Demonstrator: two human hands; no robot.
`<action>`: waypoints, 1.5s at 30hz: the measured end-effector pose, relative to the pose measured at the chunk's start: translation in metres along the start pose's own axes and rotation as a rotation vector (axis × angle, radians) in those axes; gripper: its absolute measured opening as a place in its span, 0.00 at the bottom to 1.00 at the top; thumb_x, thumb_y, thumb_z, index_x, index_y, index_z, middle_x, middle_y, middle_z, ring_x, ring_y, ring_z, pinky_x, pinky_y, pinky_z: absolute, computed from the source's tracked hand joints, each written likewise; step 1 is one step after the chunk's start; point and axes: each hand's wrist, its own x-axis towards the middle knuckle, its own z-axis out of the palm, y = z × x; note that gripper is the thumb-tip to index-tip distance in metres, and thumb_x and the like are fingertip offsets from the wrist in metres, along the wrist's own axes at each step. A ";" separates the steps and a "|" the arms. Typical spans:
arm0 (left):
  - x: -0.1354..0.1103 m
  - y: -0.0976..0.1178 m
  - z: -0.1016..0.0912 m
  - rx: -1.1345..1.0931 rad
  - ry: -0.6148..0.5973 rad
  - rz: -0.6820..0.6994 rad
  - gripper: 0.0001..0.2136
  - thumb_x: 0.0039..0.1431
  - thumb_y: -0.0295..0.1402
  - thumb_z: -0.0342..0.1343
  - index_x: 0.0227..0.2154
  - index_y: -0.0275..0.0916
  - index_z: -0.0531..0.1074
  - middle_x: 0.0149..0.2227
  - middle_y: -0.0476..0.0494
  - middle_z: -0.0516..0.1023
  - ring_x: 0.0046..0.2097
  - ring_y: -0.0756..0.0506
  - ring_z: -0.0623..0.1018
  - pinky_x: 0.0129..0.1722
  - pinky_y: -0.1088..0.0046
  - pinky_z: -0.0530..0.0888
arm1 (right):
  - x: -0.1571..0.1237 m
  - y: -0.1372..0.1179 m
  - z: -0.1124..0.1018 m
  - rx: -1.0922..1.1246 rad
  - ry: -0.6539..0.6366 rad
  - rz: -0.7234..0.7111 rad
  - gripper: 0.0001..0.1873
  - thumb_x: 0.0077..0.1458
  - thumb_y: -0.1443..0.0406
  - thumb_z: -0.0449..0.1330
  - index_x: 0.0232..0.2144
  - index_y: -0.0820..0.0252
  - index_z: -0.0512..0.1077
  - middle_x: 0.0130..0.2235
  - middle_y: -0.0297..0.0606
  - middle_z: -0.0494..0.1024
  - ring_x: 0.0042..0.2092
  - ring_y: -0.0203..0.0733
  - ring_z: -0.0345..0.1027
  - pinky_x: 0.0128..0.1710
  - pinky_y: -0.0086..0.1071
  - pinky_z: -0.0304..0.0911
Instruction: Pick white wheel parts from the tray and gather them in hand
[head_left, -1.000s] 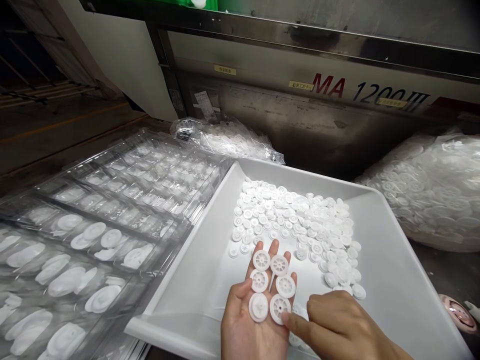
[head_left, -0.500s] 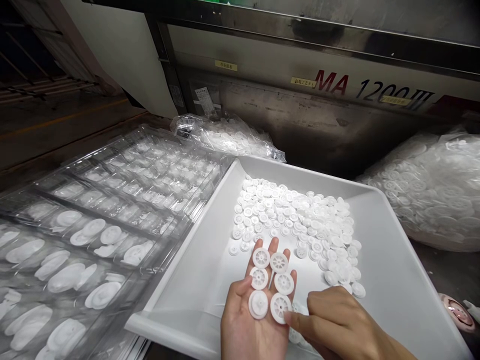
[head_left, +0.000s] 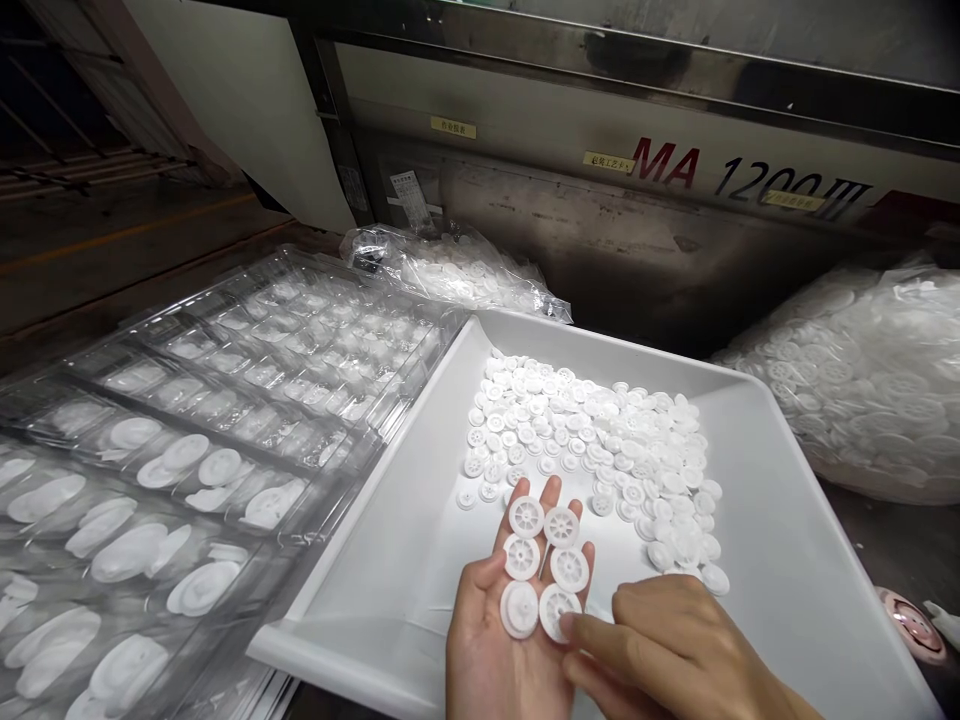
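My left hand [head_left: 517, 665] lies palm up over the front of the grey tray [head_left: 330, 585], fingers stretched out. Several white plastic wheels with spoked centres rest on it in two columns. The lower left wheel [head_left: 519, 610] sits on the palm and looks solid on top. Beside it, the lower right wheel [head_left: 559, 606] has my right hand [head_left: 667, 635] at its rim. That hand is closed, with a fingertip on the wheel; its thumb's hold is partly hidden. Beyond my fingertips, a pile of similar white wheels [head_left: 600, 415] covers the tray's far part.
Clear compartment trays [head_left: 187, 400] holding white parts stand at the left. A clear bag [head_left: 465, 270] of white pieces lies behind the grey tray, and a larger bag of wheels [head_left: 877, 390] is at the right. A machine panel [head_left: 525, 110] spans the back.
The lower right wheel has turned or shifted slightly under my right fingertips. My left hand has moved a touch to the right, carrying the wheels.
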 end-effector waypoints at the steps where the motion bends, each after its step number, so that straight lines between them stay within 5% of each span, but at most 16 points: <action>1: 0.000 -0.001 0.001 0.009 0.007 -0.010 0.20 0.57 0.32 0.47 0.53 0.48 0.65 0.55 0.48 0.70 0.58 0.41 0.66 0.60 0.59 0.57 | 0.001 -0.002 0.002 -0.033 0.004 0.008 0.07 0.56 0.71 0.58 0.39 0.68 0.71 0.19 0.29 0.66 0.18 0.32 0.58 0.17 0.30 0.51; 6: 0.001 -0.007 0.006 0.042 0.027 -0.017 0.23 0.56 0.34 0.47 0.56 0.47 0.60 0.57 0.46 0.68 0.58 0.41 0.65 0.60 0.60 0.56 | 0.005 -0.013 0.015 -0.141 -0.013 0.099 0.06 0.56 0.70 0.57 0.36 0.66 0.72 0.19 0.29 0.63 0.18 0.32 0.55 0.16 0.31 0.46; 11: 0.003 -0.009 0.004 0.044 0.000 -0.083 0.22 0.56 0.35 0.47 0.55 0.47 0.62 0.58 0.47 0.67 0.59 0.42 0.64 0.60 0.61 0.55 | 0.005 -0.017 0.025 -0.161 0.136 0.140 0.06 0.52 0.73 0.57 0.34 0.65 0.72 0.18 0.28 0.62 0.17 0.32 0.52 0.15 0.31 0.44; 20: -0.001 -0.007 0.004 0.085 -0.053 -0.058 0.21 0.59 0.34 0.42 0.56 0.46 0.61 0.59 0.48 0.65 0.60 0.41 0.62 0.59 0.61 0.58 | 0.003 -0.014 0.030 0.113 0.201 0.411 0.05 0.54 0.69 0.53 0.29 0.58 0.68 0.20 0.27 0.68 0.17 0.28 0.59 0.15 0.23 0.54; 24: -0.001 -0.007 0.006 0.069 -0.018 -0.066 0.23 0.59 0.33 0.44 0.58 0.46 0.57 0.59 0.47 0.65 0.59 0.41 0.64 0.58 0.62 0.58 | 0.003 -0.015 0.025 0.083 0.192 0.361 0.09 0.55 0.69 0.54 0.40 0.61 0.69 0.21 0.27 0.67 0.18 0.30 0.58 0.16 0.25 0.53; 37: 0.001 -0.003 0.001 0.064 0.004 -0.112 0.26 0.56 0.31 0.45 0.59 0.48 0.55 0.61 0.48 0.62 0.60 0.42 0.63 0.59 0.61 0.57 | -0.002 -0.011 0.021 -0.060 0.146 0.168 0.13 0.51 0.68 0.61 0.41 0.64 0.71 0.20 0.29 0.67 0.17 0.32 0.59 0.14 0.27 0.54; 42: 0.001 -0.004 -0.003 0.076 -0.064 -0.090 0.24 0.55 0.30 0.44 0.57 0.49 0.59 0.60 0.50 0.64 0.60 0.42 0.62 0.60 0.61 0.57 | -0.002 -0.013 0.016 -0.048 0.227 0.173 0.14 0.48 0.71 0.63 0.40 0.64 0.70 0.20 0.30 0.69 0.18 0.32 0.60 0.16 0.27 0.56; 45: -0.001 -0.004 0.000 0.007 -0.081 -0.063 0.21 0.55 0.30 0.45 0.53 0.46 0.66 0.56 0.48 0.69 0.59 0.42 0.64 0.60 0.62 0.56 | -0.002 -0.013 0.007 0.073 0.258 0.292 0.09 0.51 0.71 0.60 0.37 0.59 0.70 0.21 0.30 0.68 0.19 0.32 0.60 0.17 0.26 0.56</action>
